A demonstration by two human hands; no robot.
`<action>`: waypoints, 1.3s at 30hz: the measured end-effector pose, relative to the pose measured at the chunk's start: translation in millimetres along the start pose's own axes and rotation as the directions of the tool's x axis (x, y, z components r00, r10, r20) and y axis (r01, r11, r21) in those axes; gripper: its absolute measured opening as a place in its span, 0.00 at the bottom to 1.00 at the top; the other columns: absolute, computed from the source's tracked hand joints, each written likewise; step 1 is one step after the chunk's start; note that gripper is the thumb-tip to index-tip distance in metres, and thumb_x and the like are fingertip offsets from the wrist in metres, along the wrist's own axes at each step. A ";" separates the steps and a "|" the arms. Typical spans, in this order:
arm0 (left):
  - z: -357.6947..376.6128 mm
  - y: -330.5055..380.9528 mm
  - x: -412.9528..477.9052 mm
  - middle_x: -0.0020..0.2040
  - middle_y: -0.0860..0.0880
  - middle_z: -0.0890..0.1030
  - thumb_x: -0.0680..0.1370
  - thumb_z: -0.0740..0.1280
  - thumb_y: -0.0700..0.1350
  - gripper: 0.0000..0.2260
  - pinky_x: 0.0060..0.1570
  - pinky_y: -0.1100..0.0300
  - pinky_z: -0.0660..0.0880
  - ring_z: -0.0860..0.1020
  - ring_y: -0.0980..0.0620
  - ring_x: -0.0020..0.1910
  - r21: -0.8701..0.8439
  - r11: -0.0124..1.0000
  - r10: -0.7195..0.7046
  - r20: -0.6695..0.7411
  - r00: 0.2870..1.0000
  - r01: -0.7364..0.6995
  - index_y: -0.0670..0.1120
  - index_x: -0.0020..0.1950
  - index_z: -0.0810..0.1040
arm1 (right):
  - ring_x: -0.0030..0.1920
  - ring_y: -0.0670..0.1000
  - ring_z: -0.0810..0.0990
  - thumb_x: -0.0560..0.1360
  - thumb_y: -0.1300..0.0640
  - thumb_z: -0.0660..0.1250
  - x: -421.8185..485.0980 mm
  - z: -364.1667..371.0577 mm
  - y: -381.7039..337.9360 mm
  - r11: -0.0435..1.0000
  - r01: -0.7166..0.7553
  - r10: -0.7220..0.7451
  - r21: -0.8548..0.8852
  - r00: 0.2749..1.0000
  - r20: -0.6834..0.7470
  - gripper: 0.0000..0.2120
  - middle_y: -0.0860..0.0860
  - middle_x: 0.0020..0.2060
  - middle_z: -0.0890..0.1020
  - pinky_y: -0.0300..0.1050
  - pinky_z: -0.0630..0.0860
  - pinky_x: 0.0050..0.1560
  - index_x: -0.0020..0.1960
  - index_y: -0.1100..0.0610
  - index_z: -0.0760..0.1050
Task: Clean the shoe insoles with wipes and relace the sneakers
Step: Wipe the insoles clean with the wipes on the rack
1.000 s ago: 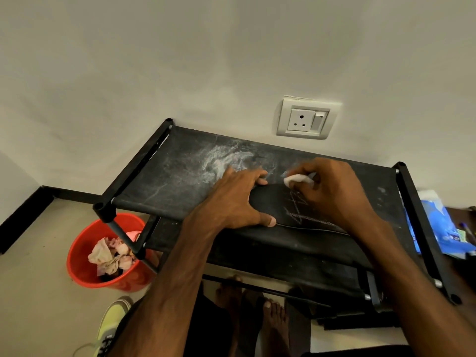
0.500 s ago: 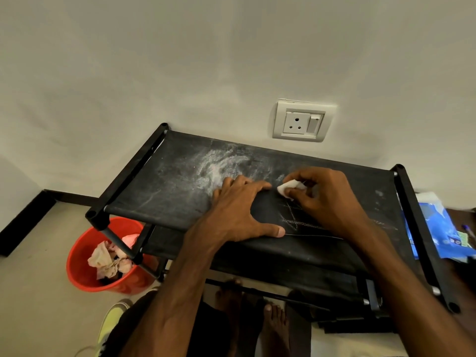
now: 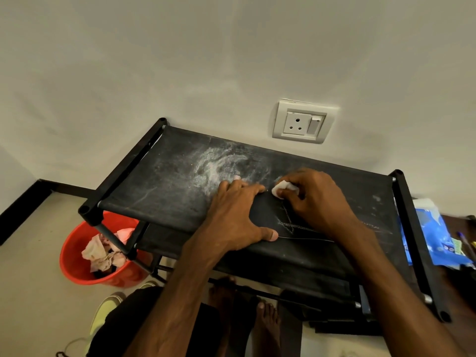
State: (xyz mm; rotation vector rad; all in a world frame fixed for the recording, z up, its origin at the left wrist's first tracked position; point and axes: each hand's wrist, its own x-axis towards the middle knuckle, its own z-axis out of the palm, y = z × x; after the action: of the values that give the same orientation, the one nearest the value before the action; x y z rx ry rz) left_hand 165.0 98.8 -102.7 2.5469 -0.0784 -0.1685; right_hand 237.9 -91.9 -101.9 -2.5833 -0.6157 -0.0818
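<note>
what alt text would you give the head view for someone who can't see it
A person's right hand pinches a white wipe against a dark insole that the left hand presses flat on a dusty black shoe rack. A red bucket of crumpled wipes stands on the floor to its left.

Left of the left hand (image 3: pixel 239 217), the rack's fabric top (image 3: pixel 159 186) lies bare as far as the left end rail (image 3: pixel 123 171). Passage is open there.

The narrow gap between the hands is taken by the wipe (image 3: pixel 282 188) pinched in the right hand (image 3: pixel 316 202).

Beyond both hands the wall (image 3: pixel 206 73) stands close and carries a socket plate (image 3: pixel 301 122).

Right of the right hand lie the right end rail (image 3: pixel 412 228) and then a blue packet (image 3: pixel 432 235).

A red bucket (image 3: pixel 77 256) stands on the floor below-left of the left hand.
</note>
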 end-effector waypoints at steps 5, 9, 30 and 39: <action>-2.1 1.4 1.2 0.71 0.52 0.66 0.64 0.80 0.62 0.44 0.73 0.49 0.63 0.57 0.49 0.74 -0.036 0.999 -0.029 0.033 0.999 0.030 0.57 0.76 0.65 | 0.45 0.48 0.78 0.78 0.53 0.70 -6.7 2.5 -5.5 0.996 0.084 -0.085 0.016 0.992 0.091 0.08 0.48 0.49 0.82 0.53 0.79 0.47 0.56 0.49 0.84; -3.2 4.4 2.6 0.69 0.52 0.67 0.64 0.80 0.62 0.43 0.70 0.49 0.66 0.60 0.49 0.70 -0.016 0.999 -0.032 0.039 0.999 0.033 0.57 0.76 0.66 | 0.51 0.52 0.79 0.78 0.53 0.70 -4.2 -2.7 0.4 0.998 0.014 -0.012 -0.067 1.000 0.027 0.11 0.49 0.54 0.82 0.54 0.79 0.51 0.60 0.49 0.83; -5.9 6.7 1.9 0.71 0.51 0.66 0.65 0.79 0.62 0.43 0.71 0.48 0.66 0.59 0.48 0.71 -0.003 0.999 -0.038 0.059 0.998 0.039 0.56 0.76 0.65 | 0.49 0.47 0.76 0.77 0.57 0.70 -5.7 -7.4 -4.1 0.997 0.025 -0.020 -0.078 0.997 0.072 0.11 0.47 0.54 0.82 0.51 0.78 0.50 0.57 0.46 0.84; -6.1 7.9 2.4 0.70 0.51 0.67 0.65 0.80 0.61 0.43 0.70 0.48 0.67 0.60 0.47 0.71 -0.001 0.999 -0.051 0.055 0.997 0.051 0.56 0.76 0.66 | 0.52 0.49 0.79 0.77 0.54 0.71 -12.6 -11.9 -15.7 0.995 0.055 -0.042 -0.080 0.987 0.156 0.09 0.45 0.55 0.81 0.52 0.79 0.52 0.55 0.44 0.83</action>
State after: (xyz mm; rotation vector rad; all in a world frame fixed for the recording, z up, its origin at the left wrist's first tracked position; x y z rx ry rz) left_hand 168.1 95.3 -93.5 2.5435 -0.0341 -0.2585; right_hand 220.3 -90.3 -86.5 -2.6736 -0.7465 0.0790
